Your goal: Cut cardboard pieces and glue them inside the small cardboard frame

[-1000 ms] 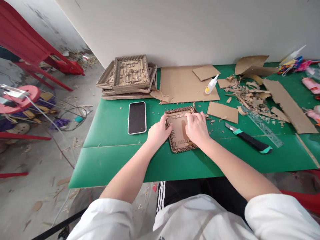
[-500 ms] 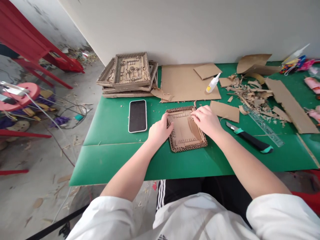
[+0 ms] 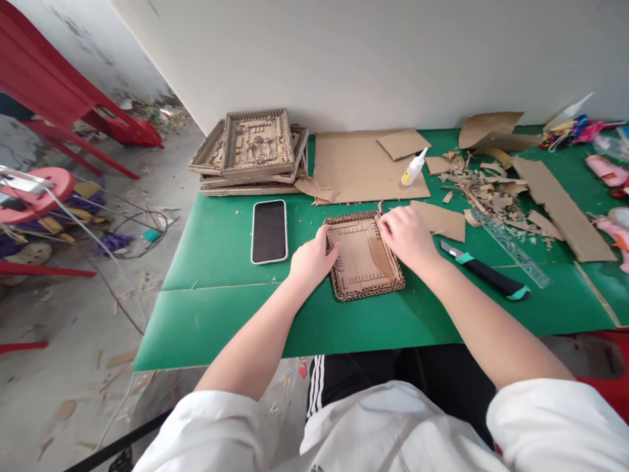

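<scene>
A shallow cardboard tray [image 3: 361,255] with raised corrugated rims lies flat on the green table. Short ridged corrugated strips line its inner edges. My left hand [image 3: 314,257] is closed on its left rim, the thumb reaching over to the inside. At the upper right rim, my right hand [image 3: 403,236] has its fingers curled together, the tips against the inner edge; any small piece between them is hidden. A bit of corrugated strip [image 3: 380,207] sticks up at that far corner.
A phone [image 3: 269,232] lies left of the tray; stacked cardboard panels [image 3: 258,144] stand behind it. A glue bottle [image 3: 413,168] stands on a cardboard sheet [image 3: 344,164]. Rightward lie a utility knife [image 3: 489,272], a clear ruler [image 3: 515,252] and cardboard scraps [image 3: 496,190].
My right fingers have drawn back from inside the tray to its right rim and curled tighter. My left hand keeps its hold. The view has shifted slightly.
</scene>
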A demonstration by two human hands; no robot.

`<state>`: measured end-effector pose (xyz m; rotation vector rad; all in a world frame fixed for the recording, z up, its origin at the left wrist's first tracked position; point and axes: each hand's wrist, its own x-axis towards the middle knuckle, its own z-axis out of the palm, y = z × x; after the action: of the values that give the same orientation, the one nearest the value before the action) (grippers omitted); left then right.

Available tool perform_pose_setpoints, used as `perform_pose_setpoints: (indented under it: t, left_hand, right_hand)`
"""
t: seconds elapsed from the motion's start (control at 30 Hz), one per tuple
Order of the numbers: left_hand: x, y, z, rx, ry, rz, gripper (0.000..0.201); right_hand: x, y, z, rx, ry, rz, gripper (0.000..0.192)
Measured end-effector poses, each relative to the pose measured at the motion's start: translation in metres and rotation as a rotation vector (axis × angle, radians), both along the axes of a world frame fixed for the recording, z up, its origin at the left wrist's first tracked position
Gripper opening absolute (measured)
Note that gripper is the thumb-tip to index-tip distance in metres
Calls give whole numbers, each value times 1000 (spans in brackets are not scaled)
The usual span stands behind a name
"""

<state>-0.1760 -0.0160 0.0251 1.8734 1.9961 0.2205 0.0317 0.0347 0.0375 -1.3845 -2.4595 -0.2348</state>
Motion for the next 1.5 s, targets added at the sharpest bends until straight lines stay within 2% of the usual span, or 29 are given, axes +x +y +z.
perform_pose_setpoints:
  t: [0.1, 0.2, 0.27, 0.33, 0.47, 0.57, 0.67, 0.8, 0.93, 1.1, 1.27, 1.4, 1.43, 1.5]
  left_hand:
    - [0, 0, 0, 7, -3, -9, 47]
    - [0, 0, -1, 7, -30, -40, 48]
    - [1, -1, -2, -4, -57, -67, 49]
    - [2, -1, -3, 7, -58, -87, 50]
    - [2, 0, -5, 4, -53, -105, 50]
    - [2, 1, -4, 8, -46, -114, 51]
    - [2, 1, -3, 0, -40, -120, 52]
    - [3, 1, -1, -6, -46, -125, 54]
    - [1, 2, -3, 5, -59, -137, 54]
    - [-1, 3, -5, 7, -74, -160, 54]
    - [0, 3, -6, 30, -118, -138, 51]
    - [-2, 4, -6, 138, -349, -21, 51]
    - [-2, 5, -5, 172, -470, 42, 50]
    - [-5, 7, -2, 180, -803, 178, 48]
  right_hand:
    - [36, 6, 12, 125, 189, -172, 28]
    - [82, 1, 13, 83, 164, -157, 28]
    - [120, -9, 9, 69, 139, -232, 29]
    - [165, -24, 5, 89, 182, -426, 28]
    - [270, -59, 2, 62, 238, -903, 25]
    - [335, -79, 2, 36, 247, -1058, 31]
    - [371, -84, 1, -11, 234, -1146, 34]
    - [391, -74, 0, -86, 198, -1142, 44]
    - [395, -63, -8, -141, 199, -1150, 42]
    - [395, -58, -22, -137, 272, -1239, 41]
    - [397, -50, -15, -135, 369, -1343, 33]
    - [368, -39, -3, 45, 430, -1351, 38]
    - [354, -34, 0, 85, 446, -1301, 40]
    - [317, -17, 4, 96, 477, -1108, 35]
